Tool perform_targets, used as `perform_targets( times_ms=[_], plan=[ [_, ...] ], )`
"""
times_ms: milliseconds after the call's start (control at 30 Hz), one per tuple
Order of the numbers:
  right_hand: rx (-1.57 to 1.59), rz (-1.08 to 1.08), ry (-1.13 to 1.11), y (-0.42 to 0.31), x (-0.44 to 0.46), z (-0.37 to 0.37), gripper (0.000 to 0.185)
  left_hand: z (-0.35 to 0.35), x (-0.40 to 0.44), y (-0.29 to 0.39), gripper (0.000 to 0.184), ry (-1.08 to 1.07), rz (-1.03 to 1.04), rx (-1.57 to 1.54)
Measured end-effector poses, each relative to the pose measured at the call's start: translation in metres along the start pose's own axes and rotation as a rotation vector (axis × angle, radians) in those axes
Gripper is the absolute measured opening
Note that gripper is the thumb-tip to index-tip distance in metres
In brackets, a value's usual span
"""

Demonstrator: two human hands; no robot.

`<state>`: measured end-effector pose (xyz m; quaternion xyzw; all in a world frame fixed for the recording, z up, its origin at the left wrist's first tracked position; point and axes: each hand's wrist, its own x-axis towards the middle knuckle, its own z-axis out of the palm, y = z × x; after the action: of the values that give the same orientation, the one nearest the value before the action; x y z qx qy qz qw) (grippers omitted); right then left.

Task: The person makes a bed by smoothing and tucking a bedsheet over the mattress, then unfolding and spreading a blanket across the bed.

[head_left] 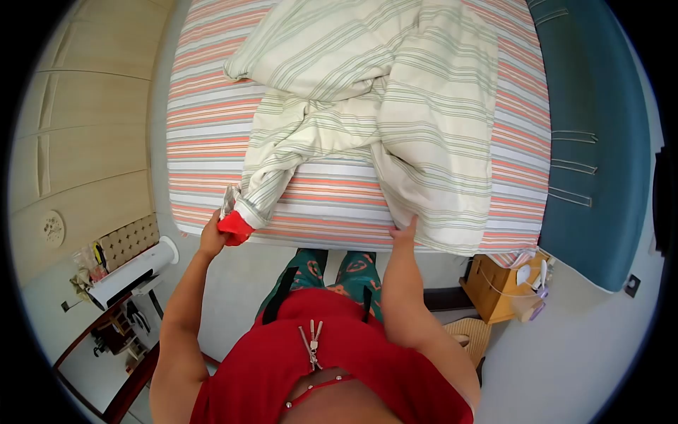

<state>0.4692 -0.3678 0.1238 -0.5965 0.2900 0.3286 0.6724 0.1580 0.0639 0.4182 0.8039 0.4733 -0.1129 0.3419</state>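
Red shirt [272, 346] nearest; arms [185, 300] outstretched, left hand [214, 234] holding something red [236, 228].

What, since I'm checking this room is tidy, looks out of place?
The blanket lies bunched and crooked on the bed, not spread flat, with one narrow end reaching the red cloth at the left hand.

a: and to the left?
b: pale cabinets [92, 99] with long handles, then a white rounded unit [134, 274] lower down.
a: in the middle?
b: a wide, striped bed [205, 127], beside a pale floor [229, 283].
a: off right?
b: a blue padded headboard [600, 148], a small wooden nightstand [491, 286] and a dark wall socket [632, 285]. bright, even light throughout.
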Motion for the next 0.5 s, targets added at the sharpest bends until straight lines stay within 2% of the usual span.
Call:
perform_targets(
  times_ms=[67, 133, 167, 200, 233, 267, 300, 333, 367, 433, 467, 500],
  plan=[
    [0.262, 0.018, 0.141, -0.003, -0.002, 0.014, 0.081, -0.002, 0.004, -0.003, 0.058, 0.069, 0.082, -0.061],
    [0.23, -0.176, 0.339, -0.007, 0.003, 0.028, 0.061, -0.01, 0.018, -0.015, 0.051, 0.063, 0.13, 0.057],
    [0.475, -0.041, 0.29, -0.028, 0.005, 0.029, 0.036, -0.015, 0.024, -0.02, 0.047, 0.061, 0.156, 0.116],
    [0.712, 0.1, 0.23, -0.06, 0.004, 0.032, 0.011, -0.029, 0.026, -0.012, 0.036, 0.1, 0.13, 0.124],
    [0.753, -0.04, 0.177, -0.073, 0.031, 0.033, 0.022, -0.04, 0.041, -0.031, 0.031, 0.192, 0.195, 0.212],
    [0.81, -0.09, 0.03, -0.083, 0.06, 0.008, 0.022, -0.055, 0.056, -0.034, 0.027, 0.421, 0.316, 0.242],
    [0.878, -0.017, 0.322, -0.148, 0.036, 0.033, 0.022, -0.084, 0.071, -0.041, 0.027, 0.465, 0.295, 0.27],
    [0.804, -0.108, 0.171, -0.171, 0.049, 0.014, 0.022, -0.118, 0.087, -0.05, 0.029, 0.453, 0.144, 0.173],
    [0.768, -0.163, 0.182, -0.209, 0.035, 0.016, 0.02, -0.149, 0.105, -0.074, 0.034, 0.598, 0.323, 0.065],
    [0.758, -0.235, 0.262, -0.264, 0.033, 0.001, 0.012, -0.22, 0.079, -0.02, 0.038, 0.788, 0.377, 0.3],
    [0.743, -0.167, 0.23, -0.278, 0.057, -0.038, 0.011, -0.249, 0.065, -0.018, 0.037, 0.811, 0.403, 0.244],
    [0.642, -0.302, 0.195, -0.298, 0.021, -0.038, 0.014, -0.271, 0.049, -0.024, 0.036, 0.83, 0.424, 0.19]
  ],
)
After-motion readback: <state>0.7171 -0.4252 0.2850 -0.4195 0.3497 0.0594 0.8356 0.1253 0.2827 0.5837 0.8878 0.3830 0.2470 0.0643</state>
